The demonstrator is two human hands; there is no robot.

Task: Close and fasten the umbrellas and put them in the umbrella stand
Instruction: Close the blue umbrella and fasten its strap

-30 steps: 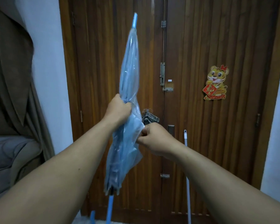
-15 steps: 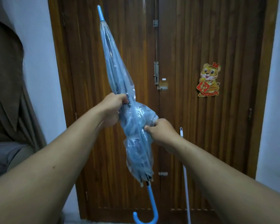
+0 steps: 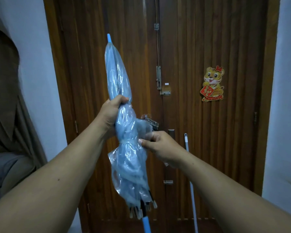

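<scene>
A home entryway: wooden double door (image 3: 200, 115) with bolts, tiger sticker (image 3: 212, 84), curtain (image 3: 5, 98).

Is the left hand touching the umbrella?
Touching. The head view shows the left hand wrapped round the folded umbrella, fingers curled over its plastic.

left hand (image 3: 112, 111): fingers curled, gripping | right hand (image 3: 160, 147): fingers pinching

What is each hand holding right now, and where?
Left hand grips the blue umbrella around mid-canopy; right hand pinches its strap lower down.
</scene>
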